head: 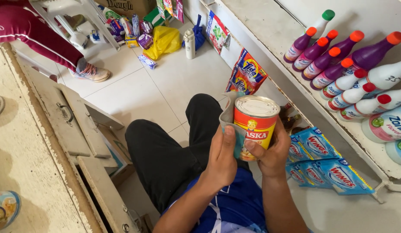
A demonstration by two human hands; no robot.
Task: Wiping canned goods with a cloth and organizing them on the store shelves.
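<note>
The can (pixel 255 125) stands upright between both hands, held above the lap and just in front of the shelf (pixel 269 30); its long axis runs close to vertical, tipped slightly toward the camera, so the pale lid faces up and the red and yellow label faces the person. The right hand (pixel 271 155) cups the can from below and behind, fingers curled round its lower right side and thumb pressed on the label front; this hand carries the weight. The left hand (pixel 221 157) lies against the can's left side with a grey cloth (pixel 230 117) pinched between thumb and fingers; the cloth wraps the can's left edge and rises past the rim, so the left fingers close on the cloth and touch the can only through it. Both hands are equally near; the can lies right of the left fingers and above the right palm.

The can's base is hidden by the right hand; its back and left wall are covered by the cloth; the fingertips of both hands behind the can cannot be seen. The shelf holds purple bottles (pixel 321 58) and white bottles (pixel 360 90), some cut off at the right edge; blue sachets (pixel 321 162) hang below it. The bench (pixel 23 164) on the left is cropped, and a second person's leg (pixel 41 39) shows only in part at top left.
</note>
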